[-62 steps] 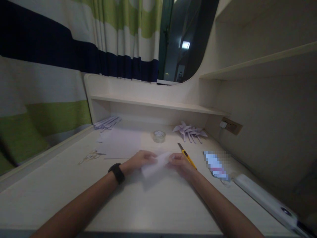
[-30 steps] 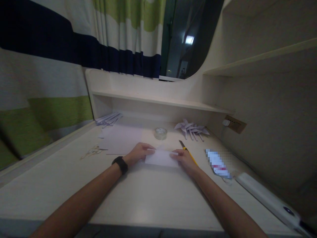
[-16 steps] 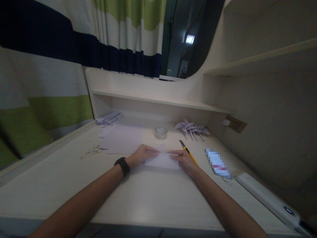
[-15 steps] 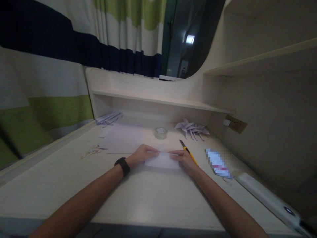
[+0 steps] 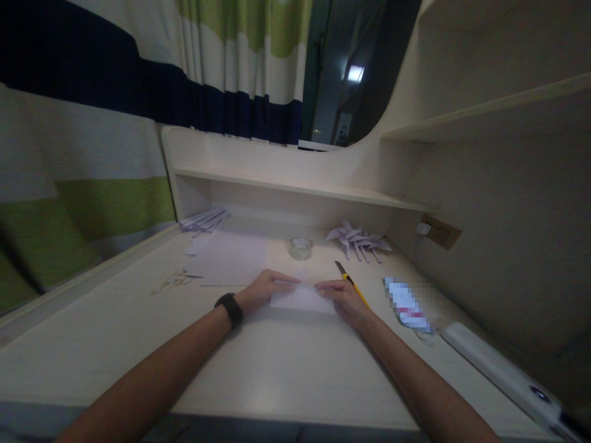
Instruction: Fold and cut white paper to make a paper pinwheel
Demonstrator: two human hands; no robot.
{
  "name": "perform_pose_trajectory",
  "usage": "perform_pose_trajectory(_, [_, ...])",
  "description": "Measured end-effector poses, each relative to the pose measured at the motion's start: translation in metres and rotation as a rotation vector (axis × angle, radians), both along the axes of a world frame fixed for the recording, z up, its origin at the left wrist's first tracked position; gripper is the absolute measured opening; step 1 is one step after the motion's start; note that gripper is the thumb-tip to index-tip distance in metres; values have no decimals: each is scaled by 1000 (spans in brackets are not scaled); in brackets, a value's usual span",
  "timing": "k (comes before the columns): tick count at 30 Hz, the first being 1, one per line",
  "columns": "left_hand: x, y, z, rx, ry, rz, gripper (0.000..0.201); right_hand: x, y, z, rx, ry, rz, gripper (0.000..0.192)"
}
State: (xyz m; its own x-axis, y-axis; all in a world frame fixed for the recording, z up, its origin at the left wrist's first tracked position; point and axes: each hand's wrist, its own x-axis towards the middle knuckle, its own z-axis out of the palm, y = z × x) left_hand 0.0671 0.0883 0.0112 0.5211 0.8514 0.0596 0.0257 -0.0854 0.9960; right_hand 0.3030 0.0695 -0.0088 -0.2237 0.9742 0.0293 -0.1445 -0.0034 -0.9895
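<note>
A small folded white paper (image 5: 302, 299) lies flat on the pale desk (image 5: 277, 369) in front of me. My left hand (image 5: 264, 290), with a black band on its wrist, presses the paper's left end with its fingertips. My right hand (image 5: 344, 296) presses the right end, fingers pointing left along the top edge. Both hands rest on the paper and hold it down. A yellow utility knife (image 5: 349, 280) lies just behind my right hand, its blade out.
A tape roll (image 5: 300, 247) stands behind the paper. Folded paper pinwheels (image 5: 357, 241) lie at the back right, flat sheets (image 5: 228, 258) and paper strips (image 5: 203, 220) at the back left. A wrapped pack (image 5: 406, 306) and a white bar-shaped device (image 5: 498, 375) lie at the right.
The paper, held up and bent between both hands two seconds ago, now lies flat on the desk. My fingertips have drawn closer together along its top edge.
</note>
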Motion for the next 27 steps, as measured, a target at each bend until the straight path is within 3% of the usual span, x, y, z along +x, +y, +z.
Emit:
perform_pose_trajectory(5, [2,-2,1,47,-5,-17,34,0,-1,0,36,-57,-22,24])
perform_pose_trajectory(11, [1,3,-6,170,122,40,34,0,-1,-1,100,-163,-10,25])
perform_pose_trajectory(14, [2,5,-7,232,186,68,33,-3,-1,-1,173,-254,-90,24])
perform_pose_trajectory(19, [3,5,-4,347,229,93,33,-6,-2,1,238,-336,-114,38])
perform_pose_trajectory(27, [1,6,-7,341,290,36,36,-8,-5,7,290,-496,-104,24])
